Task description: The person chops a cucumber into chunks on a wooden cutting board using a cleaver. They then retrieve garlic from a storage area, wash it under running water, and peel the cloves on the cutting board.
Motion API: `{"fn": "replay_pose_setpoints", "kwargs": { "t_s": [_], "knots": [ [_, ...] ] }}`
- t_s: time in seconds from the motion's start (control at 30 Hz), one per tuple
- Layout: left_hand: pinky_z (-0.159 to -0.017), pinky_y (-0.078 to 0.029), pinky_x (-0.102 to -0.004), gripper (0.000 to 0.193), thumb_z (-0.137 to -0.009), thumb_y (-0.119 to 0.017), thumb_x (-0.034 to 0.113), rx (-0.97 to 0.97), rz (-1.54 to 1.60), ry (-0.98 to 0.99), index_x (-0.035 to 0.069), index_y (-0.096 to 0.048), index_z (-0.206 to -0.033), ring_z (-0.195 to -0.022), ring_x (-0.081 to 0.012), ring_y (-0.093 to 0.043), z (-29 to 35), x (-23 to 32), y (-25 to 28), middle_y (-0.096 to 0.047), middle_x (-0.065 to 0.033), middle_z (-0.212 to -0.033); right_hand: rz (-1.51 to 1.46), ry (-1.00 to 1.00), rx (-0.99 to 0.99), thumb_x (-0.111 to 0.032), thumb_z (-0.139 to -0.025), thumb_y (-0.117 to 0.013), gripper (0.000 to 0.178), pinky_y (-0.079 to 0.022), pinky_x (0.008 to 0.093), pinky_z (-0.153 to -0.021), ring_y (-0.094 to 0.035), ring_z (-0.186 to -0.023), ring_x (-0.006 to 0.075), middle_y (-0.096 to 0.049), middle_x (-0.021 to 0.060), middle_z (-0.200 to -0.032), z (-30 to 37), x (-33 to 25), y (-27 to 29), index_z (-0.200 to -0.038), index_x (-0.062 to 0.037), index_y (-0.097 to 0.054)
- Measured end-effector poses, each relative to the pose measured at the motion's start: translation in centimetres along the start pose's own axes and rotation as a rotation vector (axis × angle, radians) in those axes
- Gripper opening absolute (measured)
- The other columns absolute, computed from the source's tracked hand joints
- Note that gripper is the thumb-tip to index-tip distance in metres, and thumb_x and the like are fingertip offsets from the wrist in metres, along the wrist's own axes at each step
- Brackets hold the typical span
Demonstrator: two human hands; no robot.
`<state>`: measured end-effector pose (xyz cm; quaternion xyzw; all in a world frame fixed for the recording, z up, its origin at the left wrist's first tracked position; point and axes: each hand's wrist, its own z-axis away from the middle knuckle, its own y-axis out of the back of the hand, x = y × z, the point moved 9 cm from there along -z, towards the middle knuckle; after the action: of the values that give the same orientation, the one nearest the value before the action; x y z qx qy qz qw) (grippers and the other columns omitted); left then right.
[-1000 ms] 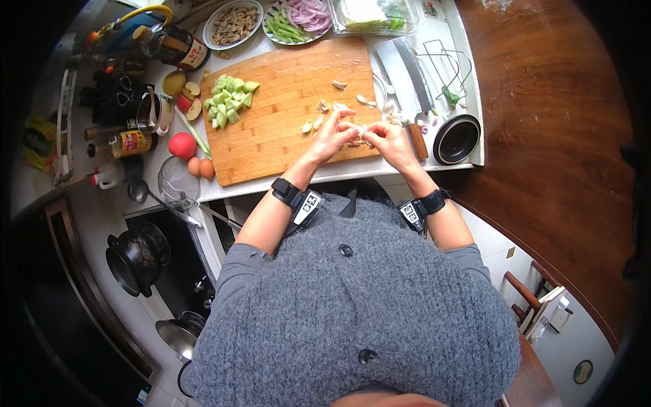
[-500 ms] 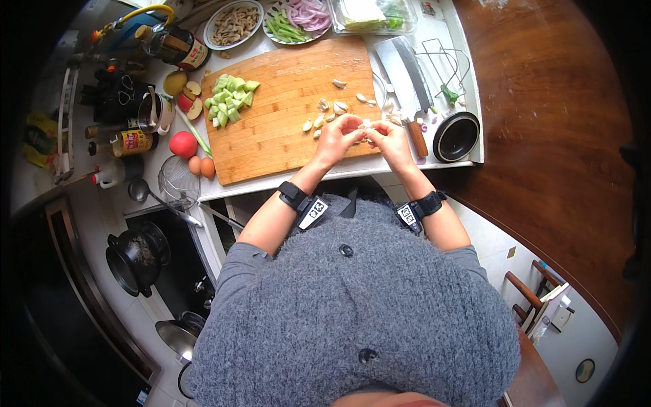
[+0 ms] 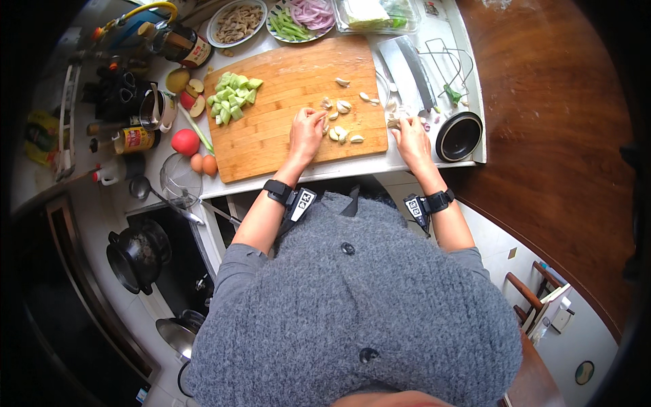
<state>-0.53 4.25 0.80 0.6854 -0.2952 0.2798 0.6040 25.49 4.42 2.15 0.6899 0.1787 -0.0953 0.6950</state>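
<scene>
My left hand point(image 3: 307, 138) is over the right half of the wooden cutting board point(image 3: 271, 146), its fingertips pinched together beside the garlic cloves point(image 3: 343, 107). Whatever is between them is too small to tell. Off the board's right edge, my right hand point(image 3: 413, 144) has its fingers closed at a small heap of garlic skins point(image 3: 401, 112), next to the cleaver point(image 3: 408, 71). I cannot make out what those fingers hold. Several pale cloves lie scattered around the left fingertips. Chopped light-green vegetable pieces point(image 3: 232, 98) are piled at the board's upper left.
A black round dish point(image 3: 459, 136) and a wire rack point(image 3: 447, 68) stand at the right. Plates of sliced meat point(image 3: 237, 26) and cut onion point(image 3: 312, 13) line the back. Eggs point(image 3: 203, 164), a tomato point(image 3: 185, 142) and a strainer point(image 3: 180, 182) sit left of the board.
My hands have moved apart from their meeting point above the cloves. The left went left over the board; the right went right to the garlic skins. More cloves show where they were.
</scene>
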Motion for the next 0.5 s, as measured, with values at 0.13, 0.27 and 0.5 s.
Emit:
{"fn": "replay_pose_setpoints", "kwargs": {
  "t_s": [0.13,0.27,0.5],
  "knots": [
    [-0.08,-0.047,-0.0361,0.02,-0.076,-0.068,0.008,-0.006,-0.143,-0.12,0.011,-0.069,-0.096,-0.093,-0.0268,-0.055,-1.5,2.2,-0.6,-0.059,-0.011,-0.094,-0.008,0.058,0.175,-0.012,-0.081,-0.065,0.016,-0.048,0.0442,-0.072,-0.058,-0.083,0.0343,-0.053,0.0136,-0.089,-1.4,-1.5,2.1,-0.094,-0.003,-0.06],
    [-0.081,-0.046,-0.039,0.024,-0.074,-0.07,0.013,-0.073,-0.335,-0.295,0.013,-0.068,-0.098,-0.095,-0.0276,-0.053,-3.0,4.7,-2.7,-0.059,-0.0093,-0.095,-0.124,0.106,0.207,-0.008,-0.081,-0.062,0.006,-0.049,0.0452,-0.07,-0.06,-0.08,0.0346,-0.057,0.0134,-0.084,-3.6,-3.5,1.5,-0.081,-0.0017,-0.06],
    [-0.08,-0.048,-0.038,0.019,-0.082,-0.066,0.014,-0.122,-0.013,-0.171,0.004,-0.065,-0.099,-0.091,-0.0268,-0.059,-4.8,4.0,-4.2,-0.062,-0.0106,-0.092,-0.577,0.103,0.011,-0.012,-0.081,-0.07,0.028,-0.054,0.029,-0.072,-0.068,-0.082,0.0191,-0.069,0.0126,-0.092,-6.1,-5.5,-1.9,-0.107,-0.0033,-0.065]
  ]
}}
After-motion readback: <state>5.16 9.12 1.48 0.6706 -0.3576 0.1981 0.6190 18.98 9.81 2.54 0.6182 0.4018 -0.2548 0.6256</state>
